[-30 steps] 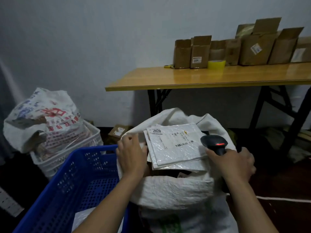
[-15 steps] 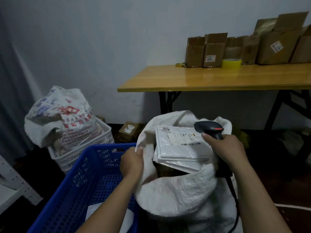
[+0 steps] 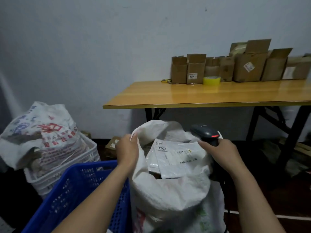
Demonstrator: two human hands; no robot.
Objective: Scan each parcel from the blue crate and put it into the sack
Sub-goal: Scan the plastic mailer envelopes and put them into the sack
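A white woven sack stands open in front of me. White flat parcels with printed labels lie on top inside its mouth. My left hand grips the sack's left rim and holds it up. My right hand grips a black barcode scanner, its red light lit, over the sack's right rim. The blue crate stands at the lower left beside the sack; my left forearm hides much of its inside.
A white crate holding a full printed sack stands at the left. A wooden table behind carries several cardboard boxes and a yellow tape roll. A small box lies on the dark floor.
My left hand has let go of the parcel and taken hold of the sack's rim, lifting it. The parcels have sunk into the sack's mouth. The scanner has stayed by the right rim.
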